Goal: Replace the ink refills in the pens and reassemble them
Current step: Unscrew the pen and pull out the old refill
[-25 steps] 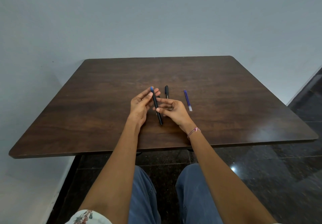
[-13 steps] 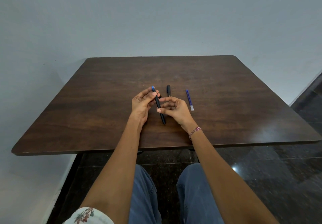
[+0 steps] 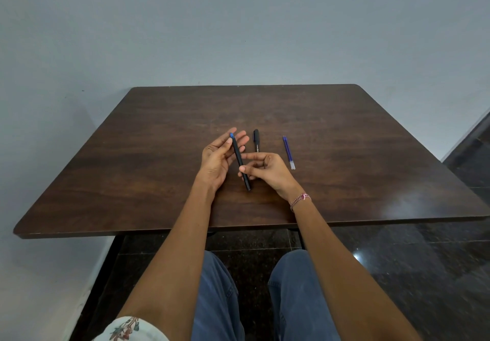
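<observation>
A long black pen barrel with a blue end cap slants above the dark wooden table. My left hand holds its upper part, the thumb against the barrel near the blue end and the fingers spread behind it. My right hand pinches the barrel lower down between thumb and fingertips. A short black pen piece with a metal tip lies on the table just beyond my right hand. Two blue ink refills lie side by side to the right of it.
A plain grey wall stands behind the table's far edge. A dark polished floor shows to the right and below. My knees in blue jeans sit under the near table edge.
The pen barrel has lifted a little between both hands and my left fingers have spread wider. The black piece and the refills have not moved.
</observation>
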The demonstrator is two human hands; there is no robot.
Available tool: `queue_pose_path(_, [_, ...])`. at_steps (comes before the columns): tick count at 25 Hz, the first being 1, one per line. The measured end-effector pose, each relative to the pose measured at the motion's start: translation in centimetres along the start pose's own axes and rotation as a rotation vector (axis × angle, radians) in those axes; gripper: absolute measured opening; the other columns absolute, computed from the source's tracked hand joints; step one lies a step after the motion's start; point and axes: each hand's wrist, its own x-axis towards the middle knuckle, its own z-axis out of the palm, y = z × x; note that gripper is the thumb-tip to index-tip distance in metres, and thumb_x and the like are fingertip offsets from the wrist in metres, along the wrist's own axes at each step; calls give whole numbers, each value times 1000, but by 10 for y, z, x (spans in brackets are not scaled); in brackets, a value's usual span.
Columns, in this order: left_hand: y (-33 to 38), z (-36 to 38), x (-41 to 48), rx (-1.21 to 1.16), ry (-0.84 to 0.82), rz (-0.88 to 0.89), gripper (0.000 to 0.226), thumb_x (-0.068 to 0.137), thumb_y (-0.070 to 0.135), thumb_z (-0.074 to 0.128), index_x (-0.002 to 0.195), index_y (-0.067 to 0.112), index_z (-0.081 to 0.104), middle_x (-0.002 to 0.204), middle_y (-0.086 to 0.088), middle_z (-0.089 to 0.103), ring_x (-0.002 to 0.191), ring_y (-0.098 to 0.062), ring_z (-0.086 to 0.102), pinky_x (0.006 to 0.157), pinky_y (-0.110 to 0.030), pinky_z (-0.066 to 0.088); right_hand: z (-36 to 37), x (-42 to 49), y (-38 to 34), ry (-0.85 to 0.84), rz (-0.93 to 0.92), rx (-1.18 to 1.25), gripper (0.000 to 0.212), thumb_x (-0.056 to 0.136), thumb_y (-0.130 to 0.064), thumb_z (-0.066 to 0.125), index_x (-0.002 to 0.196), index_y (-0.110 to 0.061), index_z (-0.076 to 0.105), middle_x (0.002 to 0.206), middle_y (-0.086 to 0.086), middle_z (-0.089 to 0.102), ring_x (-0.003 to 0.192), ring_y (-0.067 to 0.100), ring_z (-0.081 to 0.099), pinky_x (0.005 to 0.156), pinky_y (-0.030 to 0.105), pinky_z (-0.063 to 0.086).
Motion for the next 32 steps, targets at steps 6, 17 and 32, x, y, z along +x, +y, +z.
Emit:
queue_pose_path(6, [-5, 4, 4, 62, 140, 65, 20, 87, -3, 60, 102, 9, 67, 81, 0, 75, 76, -10, 71, 67, -20, 55, -6, 1, 3, 10, -7, -10, 35, 80, -12, 75, 113, -17, 64, 79, 6, 74, 76, 15, 67, 68, 18, 53])
queue_pose_path(17, [-3, -3, 0, 15, 101, 16, 17, 91, -2, 54, 102, 5, 66, 86, -6, 75, 84, -15, 72, 70, -23, 57, 2, -1, 2, 43, -8, -36, 39, 83, -6, 70, 121, -6, 60, 83, 11, 72, 76, 11, 68, 71, 17, 54])
queue_pose_path(32, [-3, -5, 0, 33, 81, 10, 22, 93, -2, 52, 108, 6, 66, 89, -2, 75, 85, -10, 70, 73, -21, 55, 2, 0, 6, 87, -26, -88, 30, 82, -11, 72, 110, -21, 65, 82, 5, 74, 77, 9, 69, 77, 17, 53])
